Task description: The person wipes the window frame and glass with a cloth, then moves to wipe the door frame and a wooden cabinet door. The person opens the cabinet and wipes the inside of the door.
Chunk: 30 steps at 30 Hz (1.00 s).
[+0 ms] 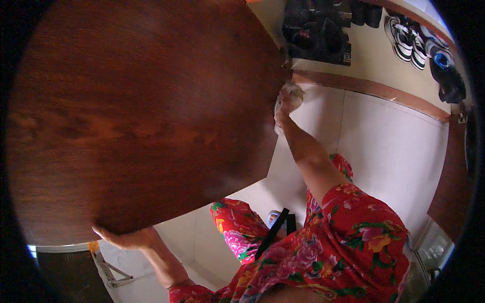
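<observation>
A large dark brown wood-grain panel [151, 125], which looks like a cabinet door, fills the left and middle of the view. My left hand [127, 239] grips its lower edge, thumb along the face and the other fingers hidden behind. At the panel's right edge my right hand [285, 106] holds a whitish cloth [296, 92], bunched and partly covered by the fingers. The cloth lies close against that edge; whether it touches it I cannot tell.
Black-and-white sneakers [407, 43] and other shoes [449, 79] stand on a pale shelf [367, 49] at upper right, beside a dark item [316, 34]. Brown trim [373, 89] borders the white tiled floor [394, 140]. A metal bracket [113, 274] shows at lower left.
</observation>
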Motion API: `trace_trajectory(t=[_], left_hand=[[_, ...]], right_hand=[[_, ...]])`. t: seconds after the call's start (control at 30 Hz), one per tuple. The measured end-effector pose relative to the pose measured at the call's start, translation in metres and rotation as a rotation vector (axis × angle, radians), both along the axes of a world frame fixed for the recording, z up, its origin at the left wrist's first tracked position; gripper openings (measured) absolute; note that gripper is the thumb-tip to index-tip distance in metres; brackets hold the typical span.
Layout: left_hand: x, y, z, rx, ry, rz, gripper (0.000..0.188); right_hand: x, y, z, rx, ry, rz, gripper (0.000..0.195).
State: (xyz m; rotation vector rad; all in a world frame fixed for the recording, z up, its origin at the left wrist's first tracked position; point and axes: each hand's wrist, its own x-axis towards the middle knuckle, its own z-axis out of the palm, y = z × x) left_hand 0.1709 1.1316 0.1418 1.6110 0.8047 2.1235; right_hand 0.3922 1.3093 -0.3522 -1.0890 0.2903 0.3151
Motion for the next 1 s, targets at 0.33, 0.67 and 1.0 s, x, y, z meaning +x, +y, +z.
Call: trace_trajectory(t=[0.33,0.67,1.0], left_hand=[[0.028,0.015,0.000,-0.079,-0.016,-0.144,0.050],[0.012,0.006,0.003,-0.258,0.066,-0.325,0.055],[0.006,0.016,-0.010,-0.180,0.086,-0.451,0.058]], right_hand=[[-0.191,-0.055,0.016,1.149,1.109,-0.951,0.040],[-0.195,-0.099,0.140,0.916,0.952,-0.087,0.036],[-0.134,-0.137,0.286,0.024,-0.610,0.196,0.049]])
